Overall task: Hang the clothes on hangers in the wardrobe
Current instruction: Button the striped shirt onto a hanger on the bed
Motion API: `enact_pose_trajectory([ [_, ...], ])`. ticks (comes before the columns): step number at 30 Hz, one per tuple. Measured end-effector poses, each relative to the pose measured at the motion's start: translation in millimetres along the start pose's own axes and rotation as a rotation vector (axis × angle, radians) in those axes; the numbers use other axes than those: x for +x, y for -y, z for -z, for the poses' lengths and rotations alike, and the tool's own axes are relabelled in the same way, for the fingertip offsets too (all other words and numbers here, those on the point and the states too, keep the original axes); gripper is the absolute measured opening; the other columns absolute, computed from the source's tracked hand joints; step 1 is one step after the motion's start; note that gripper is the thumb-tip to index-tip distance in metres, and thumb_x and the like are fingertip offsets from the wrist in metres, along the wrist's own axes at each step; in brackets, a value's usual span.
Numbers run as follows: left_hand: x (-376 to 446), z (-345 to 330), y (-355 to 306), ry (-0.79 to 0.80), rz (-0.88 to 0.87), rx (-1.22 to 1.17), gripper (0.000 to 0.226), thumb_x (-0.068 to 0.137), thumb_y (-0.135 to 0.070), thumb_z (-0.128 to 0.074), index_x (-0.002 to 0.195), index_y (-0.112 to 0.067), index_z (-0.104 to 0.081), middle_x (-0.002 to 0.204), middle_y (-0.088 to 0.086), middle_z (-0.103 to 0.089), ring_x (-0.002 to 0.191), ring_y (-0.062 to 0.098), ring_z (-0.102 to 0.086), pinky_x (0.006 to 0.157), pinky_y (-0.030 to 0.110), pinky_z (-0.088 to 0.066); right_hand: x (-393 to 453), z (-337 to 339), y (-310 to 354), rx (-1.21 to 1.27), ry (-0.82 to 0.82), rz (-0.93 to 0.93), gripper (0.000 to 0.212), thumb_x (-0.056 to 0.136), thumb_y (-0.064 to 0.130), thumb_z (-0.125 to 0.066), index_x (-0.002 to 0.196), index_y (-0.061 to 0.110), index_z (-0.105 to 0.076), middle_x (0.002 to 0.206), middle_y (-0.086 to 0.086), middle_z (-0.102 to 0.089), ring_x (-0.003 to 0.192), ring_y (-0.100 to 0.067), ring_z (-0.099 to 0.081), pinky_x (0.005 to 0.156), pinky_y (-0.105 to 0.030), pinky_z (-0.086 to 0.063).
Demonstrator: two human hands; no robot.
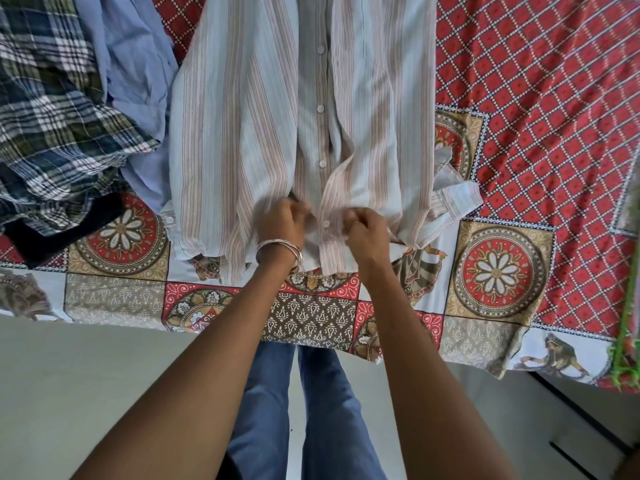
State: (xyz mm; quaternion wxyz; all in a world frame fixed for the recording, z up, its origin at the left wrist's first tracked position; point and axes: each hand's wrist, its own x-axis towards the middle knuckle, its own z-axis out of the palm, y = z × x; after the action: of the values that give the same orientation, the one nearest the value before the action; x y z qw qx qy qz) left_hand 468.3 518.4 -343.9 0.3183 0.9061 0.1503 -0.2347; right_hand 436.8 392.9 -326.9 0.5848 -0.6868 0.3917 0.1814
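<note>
A striped shirt (277, 116) lies flat on the bed (536, 98), its hem at the near edge. Both hands, left (282, 225) and right (365, 233), pinch its placket by the lowest button. A checked shirt (52, 98) lies far left.

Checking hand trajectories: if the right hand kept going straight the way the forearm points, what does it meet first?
The right hand already pinches the hem of the striped shirt, near a button. Going on up the bed, it would likely just ride over more of that shirt's front; depth is unclear from this view.
</note>
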Motion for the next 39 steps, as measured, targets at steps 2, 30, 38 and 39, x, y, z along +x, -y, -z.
enact_pose_trajectory([
  [2,-6.7,4.0,8.2,-0.078,0.194,0.142,0.041,0.098,-0.034,-0.047,0.109,0.005,-0.057,0.089,0.007,-0.059,0.081,0.026,-0.06,0.062,0.029,-0.043,-5.9,10.8,-11.1,-0.114,-0.378,-0.036,0.02,0.092,0.002,-0.046,0.098,0.003,-0.064,0.087,-0.008,-0.064,0.077,-0.018,-0.059,0.068,-0.031,-0.043],
  [30,11.0,3.2,56.2,-0.06,0.163,0.297,0.028,0.091,-0.027,-0.054,0.106,-0.006,-0.065,0.103,0.015,-0.066,0.095,0.034,-0.063,0.081,0.038,-0.054,-0.4,60.6,3.6,1.158,0.02,-0.305,0.015,0.081,0.003,-0.056,0.07,0.013,-0.056,0.047,0.004,-0.046,0.043,-0.008,-0.046,0.07,-0.033,-0.046],
  [38,-26.4,75.7,85.6,-0.009,0.507,-0.956,0.029,0.086,0.013,-0.05,0.091,-0.011,-0.065,0.092,0.005,-0.063,0.069,0.015,-0.06,0.062,0.026,-0.055,-20.5,92.2,-14.2,1.178,-0.288,-0.14,0.018,0.101,0.019,-0.046,0.089,0.012,-0.058,0.06,0.002,-0.056,0.048,-0.009,-0.047,0.049,-0.022,-0.044],
  [39,-29.2,79.5,96.3,0.031,0.571,-0.94,0.031,0.087,0.014,-0.048,0.085,-0.011,-0.065,0.09,0.007,-0.06,0.072,0.018,-0.056,0.062,0.024,-0.052,-23.1,95.7,-19.7,1.126,-0.327,-0.144,0.018,0.101,0.017,-0.046,0.089,0.011,-0.059,0.064,0.0,-0.057,0.049,-0.009,-0.049,0.048,-0.022,-0.045],
])
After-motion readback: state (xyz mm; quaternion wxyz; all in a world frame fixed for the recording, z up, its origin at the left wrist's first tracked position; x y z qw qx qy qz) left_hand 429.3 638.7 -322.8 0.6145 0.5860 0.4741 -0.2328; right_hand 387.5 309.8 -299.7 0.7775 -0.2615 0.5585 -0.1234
